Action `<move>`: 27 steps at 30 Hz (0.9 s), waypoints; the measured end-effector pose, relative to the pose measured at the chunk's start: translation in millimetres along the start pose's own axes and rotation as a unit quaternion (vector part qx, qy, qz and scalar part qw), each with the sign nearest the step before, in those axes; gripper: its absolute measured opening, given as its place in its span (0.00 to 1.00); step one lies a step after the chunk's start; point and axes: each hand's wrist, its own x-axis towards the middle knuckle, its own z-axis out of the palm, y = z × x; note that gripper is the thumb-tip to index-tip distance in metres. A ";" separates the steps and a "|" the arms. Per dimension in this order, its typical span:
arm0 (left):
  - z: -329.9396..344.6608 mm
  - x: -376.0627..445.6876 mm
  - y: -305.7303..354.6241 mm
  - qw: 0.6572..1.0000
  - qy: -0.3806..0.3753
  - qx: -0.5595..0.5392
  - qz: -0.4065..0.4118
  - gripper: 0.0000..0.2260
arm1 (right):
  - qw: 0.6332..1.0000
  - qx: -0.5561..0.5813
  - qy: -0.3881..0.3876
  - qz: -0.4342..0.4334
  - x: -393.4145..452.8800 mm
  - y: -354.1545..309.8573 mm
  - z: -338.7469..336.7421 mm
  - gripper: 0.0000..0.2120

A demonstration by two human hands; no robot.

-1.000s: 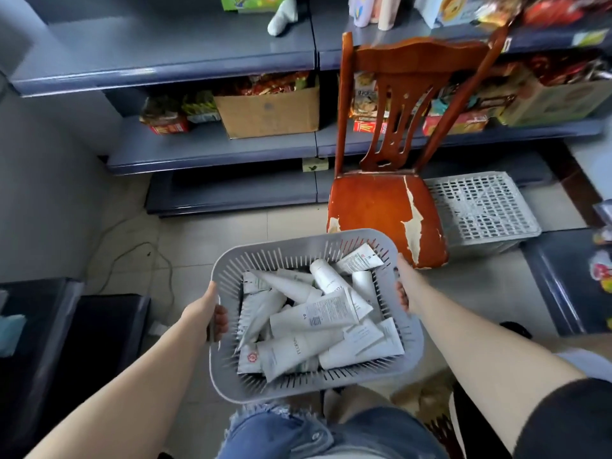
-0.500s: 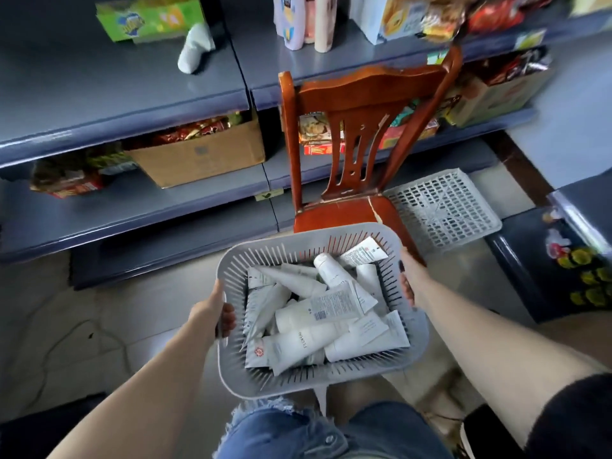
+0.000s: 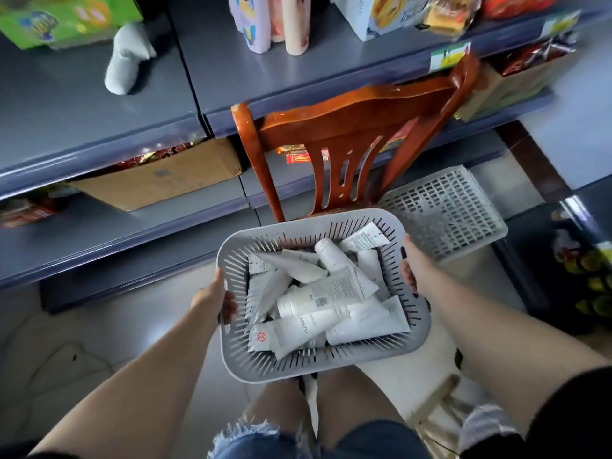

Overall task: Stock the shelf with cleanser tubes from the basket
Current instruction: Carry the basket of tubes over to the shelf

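Standing at the far left, on the upper shelf (image 3: 99,104), there is a green box (image 3: 63,19) and, just to its right, a grey sock-like cloth (image 3: 127,59). Under this shelf a brown cardboard box (image 3: 162,180) sits on the lower shelf (image 3: 109,233).

More to the middle, the left hand (image 3: 217,301) grips the left rim of the grey basket (image 3: 231,256); its fingers are curled over the edge and reach inside. The basket is held in the air between both hands, above the person's knees. Inside it the white cleanser tubes (image 3: 318,299) lie in a loose heap, crossing one over another, and none of them touches a hand. One tube with a red round mark lies at the front left of the heap.

Behind the basket stands a red-brown wooden chair (image 3: 357,114), its back against the shelves. Some tall bottles (image 3: 271,21) stand on the upper shelf above it.

The right hand (image 3: 417,270) grips the right rim of the basket, the thumb on top of the edge. To the right of the chair a second, white plastic basket (image 3: 443,210) lies upside down on the floor.
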 end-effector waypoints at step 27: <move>100.8 91.9 49.1 0.999 0.023 0.011 -0.036 0.31 | 0.999 0.016 0.026 0.030 156.0 -40.8 7.5 0.27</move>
